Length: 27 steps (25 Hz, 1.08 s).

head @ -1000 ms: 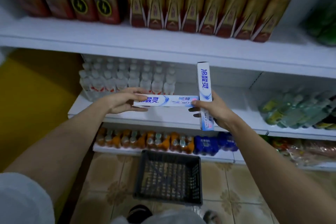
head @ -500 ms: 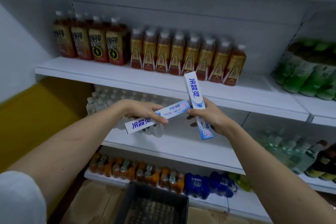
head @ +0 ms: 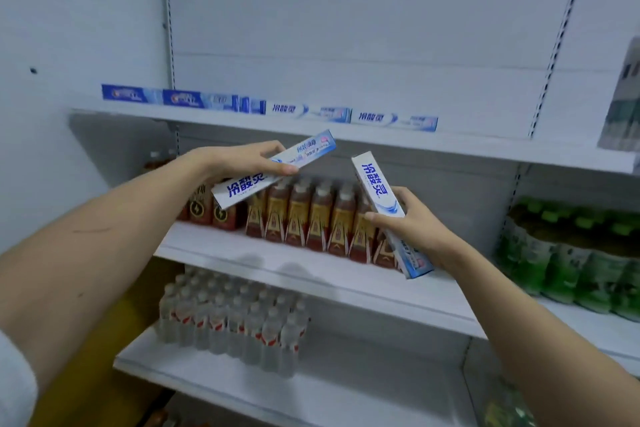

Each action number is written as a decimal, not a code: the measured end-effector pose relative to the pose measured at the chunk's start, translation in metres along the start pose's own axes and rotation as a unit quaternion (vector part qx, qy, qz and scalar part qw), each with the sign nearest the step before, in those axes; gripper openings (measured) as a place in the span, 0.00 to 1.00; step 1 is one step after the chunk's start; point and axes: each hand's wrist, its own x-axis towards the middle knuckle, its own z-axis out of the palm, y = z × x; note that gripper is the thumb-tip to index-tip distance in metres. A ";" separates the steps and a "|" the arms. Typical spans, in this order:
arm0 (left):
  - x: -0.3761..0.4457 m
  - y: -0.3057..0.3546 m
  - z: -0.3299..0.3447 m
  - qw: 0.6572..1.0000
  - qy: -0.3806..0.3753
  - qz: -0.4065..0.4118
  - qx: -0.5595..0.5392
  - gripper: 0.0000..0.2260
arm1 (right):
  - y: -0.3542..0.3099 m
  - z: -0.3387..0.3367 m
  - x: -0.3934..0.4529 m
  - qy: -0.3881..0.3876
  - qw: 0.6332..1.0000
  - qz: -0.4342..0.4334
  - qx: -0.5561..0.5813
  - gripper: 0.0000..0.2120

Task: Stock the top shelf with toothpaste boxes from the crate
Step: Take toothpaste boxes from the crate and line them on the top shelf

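Two toothpaste boxes are carried at once, one in each hand, and the risk is judged to lie there. The left box [head: 273,168] is pinched only near its middle by the left hand [head: 239,163], with both long ends unsupported; a slip or a twist could be caused if an end is caught on the lip of the top shelf [head: 346,137] above the hands. The boxes already on the shelf [head: 349,114], above and beyond both hands, could be pushed out of line or knocked back if a new box is slid in at an angle.

The left box is held tilted, its far end raised toward the shelf edge. The right box [head: 379,194] is held nearly upright and leaning left in the right hand [head: 412,222], fingers curled round its middle, lower than the left hand and well apart from it. Both forearms are extended up and forward. The crate is not in view.
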 end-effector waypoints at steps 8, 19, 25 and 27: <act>0.033 0.039 -0.091 0.995 0.057 0.066 0.039 0.25 | -0.067 -0.042 0.050 0.010 0.997 -0.038 -0.070 0.28; 0.134 0.055 -0.122 0.962 0.062 0.088 0.253 0.27 | -0.128 -0.091 0.136 0.046 0.972 -0.017 -0.230 0.25; 0.177 0.038 -0.121 0.972 -0.028 0.031 0.233 0.23 | -0.131 -0.135 0.172 0.068 0.921 0.029 -0.383 0.26; 0.188 0.039 -0.118 0.979 -0.045 0.021 0.199 0.18 | -0.128 -0.140 0.186 0.065 0.908 0.048 -0.411 0.26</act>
